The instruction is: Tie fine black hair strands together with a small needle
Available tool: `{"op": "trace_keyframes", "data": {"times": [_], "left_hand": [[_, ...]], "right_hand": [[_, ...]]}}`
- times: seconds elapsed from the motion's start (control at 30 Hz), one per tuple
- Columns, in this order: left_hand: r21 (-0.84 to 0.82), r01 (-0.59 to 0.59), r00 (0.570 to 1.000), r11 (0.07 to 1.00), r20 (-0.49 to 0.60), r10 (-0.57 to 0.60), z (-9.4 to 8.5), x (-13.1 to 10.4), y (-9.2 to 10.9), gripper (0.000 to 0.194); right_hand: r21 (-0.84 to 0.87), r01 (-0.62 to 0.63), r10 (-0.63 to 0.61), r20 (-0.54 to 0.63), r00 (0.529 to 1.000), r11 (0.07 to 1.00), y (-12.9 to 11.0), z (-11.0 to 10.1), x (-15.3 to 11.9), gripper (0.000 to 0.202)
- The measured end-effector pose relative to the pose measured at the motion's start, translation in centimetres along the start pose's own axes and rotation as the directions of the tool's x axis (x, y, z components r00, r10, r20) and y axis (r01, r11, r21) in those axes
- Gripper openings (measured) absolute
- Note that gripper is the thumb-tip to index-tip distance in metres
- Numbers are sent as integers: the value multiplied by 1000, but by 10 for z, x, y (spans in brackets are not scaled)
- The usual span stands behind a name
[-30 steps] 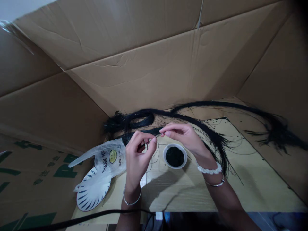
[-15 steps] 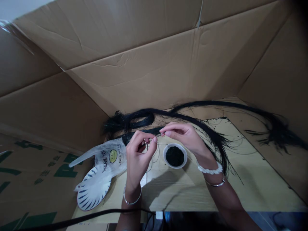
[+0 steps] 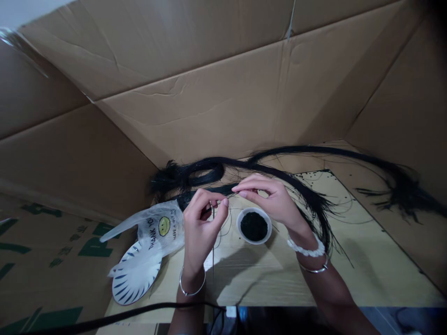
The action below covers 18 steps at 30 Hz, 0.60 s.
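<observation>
My left hand pinches a thin dark strand between thumb and index finger, above the table. The thumb and fingertips of my right hand are closed on the same strand, a short way to the right. One end hangs straight down beside my left wrist. Just below my right hand stands a small white bowl of fine black grains, perhaps tiny beads. Long bundles of black strands lie behind the hands, one looped at the left. Whether anything tiny sits on the held strand is too small to tell.
A clear plastic bag with a smiley print lies left, partly over a white plate with dark blue stripes. Cardboard walls enclose the table at the back and sides. A black cable crosses the front left edge.
Both hands stay almost in place, still pinching the strand. Only a very slight shift of the right hand and wrist shows.
</observation>
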<state>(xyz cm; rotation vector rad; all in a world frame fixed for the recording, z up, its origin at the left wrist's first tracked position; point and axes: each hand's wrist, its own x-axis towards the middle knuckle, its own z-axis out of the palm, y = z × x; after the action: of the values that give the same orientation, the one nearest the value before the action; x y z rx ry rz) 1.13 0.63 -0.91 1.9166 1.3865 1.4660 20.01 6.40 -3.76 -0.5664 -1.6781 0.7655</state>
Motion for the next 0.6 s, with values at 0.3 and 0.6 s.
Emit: {"op": "trace_keyframes", "data": {"times": [0.3, 0.6], "left_hand": [[-7, 8, 1000, 1000, 7, -8, -2, -1, -2, 9], [-4, 6, 1000, 1000, -1, -6, -2, 0, -1, 9]], "right_hand": [[-8, -3, 4, 13, 1000, 1000, -3, 0, 0, 17], [-16, -6, 6, 7, 1000, 1000, -5, -1, 0, 16]]}}
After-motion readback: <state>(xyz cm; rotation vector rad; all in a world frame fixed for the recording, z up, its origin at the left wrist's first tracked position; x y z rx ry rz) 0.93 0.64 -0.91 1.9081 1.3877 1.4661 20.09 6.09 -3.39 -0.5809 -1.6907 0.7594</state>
